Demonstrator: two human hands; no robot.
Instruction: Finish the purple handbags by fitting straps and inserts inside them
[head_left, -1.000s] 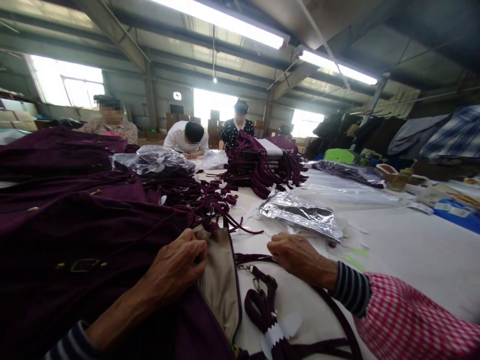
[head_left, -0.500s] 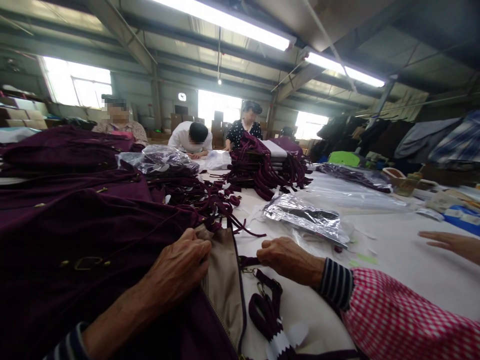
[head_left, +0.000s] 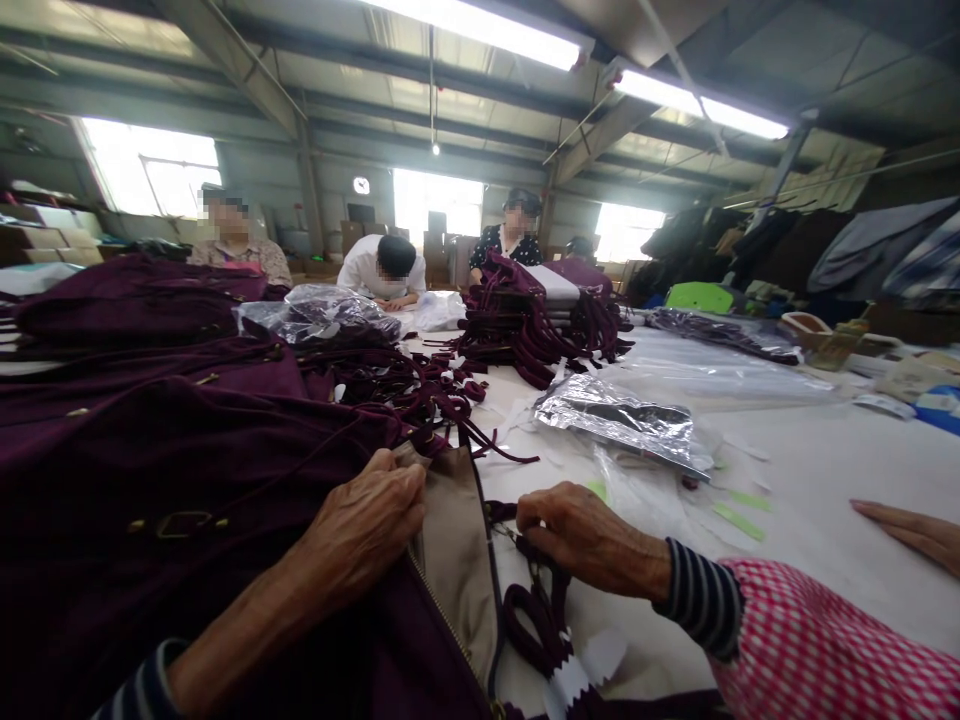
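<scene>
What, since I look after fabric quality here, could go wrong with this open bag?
The beige lining lies right beside the open zipper, so it might get caught in it. The looped strap sits close to the bag and the right hand, and it could snag or tangle. The metal clip near that hand might scratch the bag if dragged.

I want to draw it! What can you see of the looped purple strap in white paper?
The looped, dark purple strap looks like cloth, bundled by a zigzag-edged white paper band. It lies on the white table beside the open, beige-lined purple bag; the bare right hand partly hides its upper end.
</scene>
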